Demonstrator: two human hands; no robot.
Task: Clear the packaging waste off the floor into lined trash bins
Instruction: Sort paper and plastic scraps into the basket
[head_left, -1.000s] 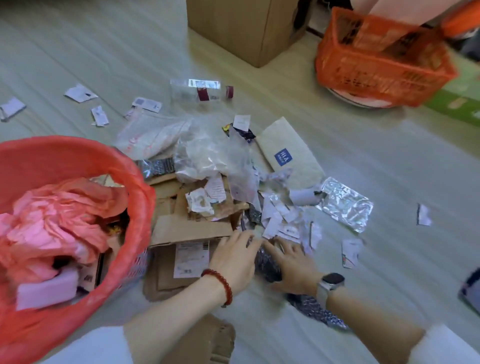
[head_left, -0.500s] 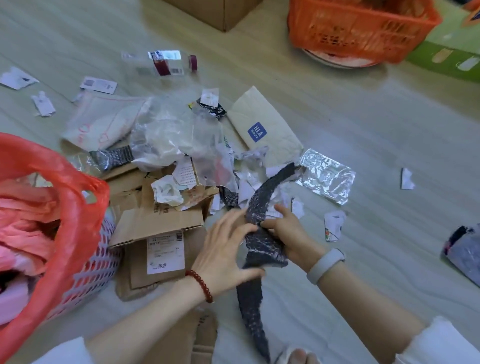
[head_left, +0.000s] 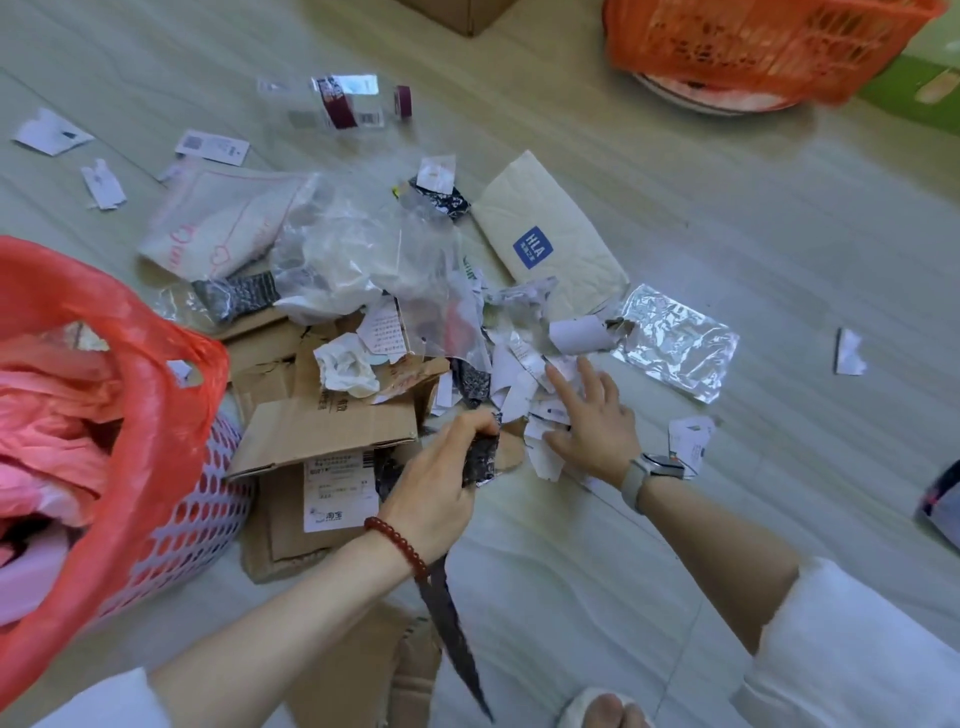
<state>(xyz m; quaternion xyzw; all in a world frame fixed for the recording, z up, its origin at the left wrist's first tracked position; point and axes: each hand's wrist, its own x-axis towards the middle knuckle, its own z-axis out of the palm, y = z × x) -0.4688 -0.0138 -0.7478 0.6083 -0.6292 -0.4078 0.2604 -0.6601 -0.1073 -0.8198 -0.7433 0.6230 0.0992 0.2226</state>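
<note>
I see the pale wood-grain floor (head_left: 727, 218) filling the view, and on the left the white perforated plastic bin lined with a red plastic bag (head_left: 171, 395), pink wrapping bunched inside it. Far right sits an orange plastic lattice crate (head_left: 753, 47). In the middle lies the waste heap: flattened brown cardboard with a white shipping label (head_left: 322, 436) nearest the bin, crumpled clear plastic film (head_left: 363, 244) beyond it, a cream padded mailer with a blue square logo (head_left: 550, 244) further right, then a crinkled silver foil pouch (head_left: 675, 338). A clear plastic bottle with a maroon label (head_left: 343, 101) lies on its side at the far edge. My left hand (head_left: 441, 483) has its fingers curled tight around a long dark patterned plastic strip (head_left: 452, 629) (its tail trails down toward me, past the wrist). My right hand (head_left: 592, 421) is spread flat, fingers straight, pressing on the torn white paper scraps (head_left: 524, 384) just right of the cardboard.
</note>
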